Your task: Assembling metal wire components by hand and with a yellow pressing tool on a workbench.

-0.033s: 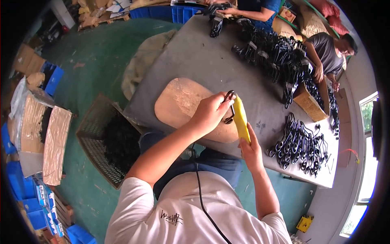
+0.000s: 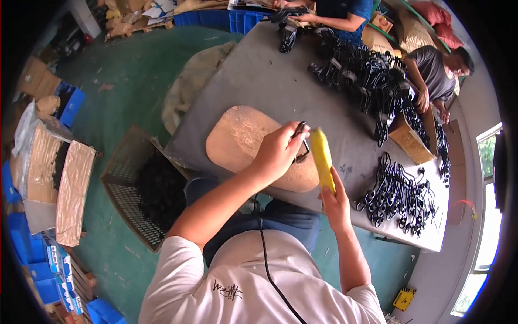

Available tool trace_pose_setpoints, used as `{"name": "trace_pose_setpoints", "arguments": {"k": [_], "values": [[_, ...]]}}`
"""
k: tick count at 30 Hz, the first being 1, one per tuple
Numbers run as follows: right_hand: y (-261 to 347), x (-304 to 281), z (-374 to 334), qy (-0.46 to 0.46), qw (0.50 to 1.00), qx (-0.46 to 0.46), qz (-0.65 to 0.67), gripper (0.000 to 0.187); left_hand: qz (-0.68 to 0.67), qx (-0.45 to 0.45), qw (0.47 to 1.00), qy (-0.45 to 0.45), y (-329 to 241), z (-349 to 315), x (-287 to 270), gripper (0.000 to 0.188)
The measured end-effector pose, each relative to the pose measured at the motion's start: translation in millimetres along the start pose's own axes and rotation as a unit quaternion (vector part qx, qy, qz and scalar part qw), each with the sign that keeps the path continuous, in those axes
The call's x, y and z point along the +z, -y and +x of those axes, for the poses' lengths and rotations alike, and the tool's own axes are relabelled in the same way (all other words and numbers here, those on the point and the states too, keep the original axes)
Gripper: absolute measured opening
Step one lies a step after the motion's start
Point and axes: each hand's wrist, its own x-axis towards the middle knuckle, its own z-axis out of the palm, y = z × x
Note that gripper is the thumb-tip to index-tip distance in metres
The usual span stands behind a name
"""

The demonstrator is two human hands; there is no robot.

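Over the board's right end, my left hand (image 2: pixel 278 149) is closed around a small black part (image 2: pixel 302 155) with a looped or bent outline; my fingers cover some of it. My right hand (image 2: pixel 335 201) grips the lower end of a long, slim yellow tool (image 2: pixel 322 156) pointing away from me. The tool's far tip is blurred, so I cannot tell its kind. A narrow gap shows between the tool and the black part. Beneath both hands lies a brown board (image 2: pixel 234 135) with rounded corners and a worn surface.
The grey table (image 2: pixel 270 81) carries a group of black looped parts (image 2: pixel 391 197) at right and a large heap of them (image 2: pixel 372 75) beyond. Two people sit at its far side, near an open carton (image 2: pixel 413 141). A plastic crate (image 2: pixel 121 189) holding black pieces stands left of my legs.
The yellow tool has shifted slightly right, away from the black part. My left hand has moved very little and still holds the part.
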Motion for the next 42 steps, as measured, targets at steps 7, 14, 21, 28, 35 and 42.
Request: {"name": "trace_pose_setpoints", "arguments": {"k": [7,14,21,28,35,42], "values": [[45.0,-5.0,-38.1,-0.101,0.983,-0.14,0.053,0.065,-0.001,0.008,1.0,0.011,-7.7,-16.8,-0.1,0.02],[-8.4,29.0,-8.2,0.004,0.946,-0.252,-0.204,0.069,0.084,0.045,0.995,0.014,-7.5,-21.3,-1.2,0.022],[-14.6,8.9,11.6,-0.069,0.947,-0.231,-0.215,0.071,0.047,0.024,0.999,0.004,-7.2,-22.2,8.7,0.02],[-2.2,-48.1,30.2,-0.2,0.852,-0.281,-0.394,0.038,-0.2,-0.087,0.926,-0.308,-12.4,-40.1,-110.2,0.023],[-56.3,-219.2,46.4,-0.437,0.736,-0.06,-0.514,0.038,0.243,-0.058,0.882,-0.399,-2.4,-125.4,-253.6,0.036],[-88.2,-312.0,86.7,-0.276,0.858,0.052,-0.429,0.047,0.431,-0.249,0.818,-0.289,90.9,-201.4,-378.5,0.04]]}}
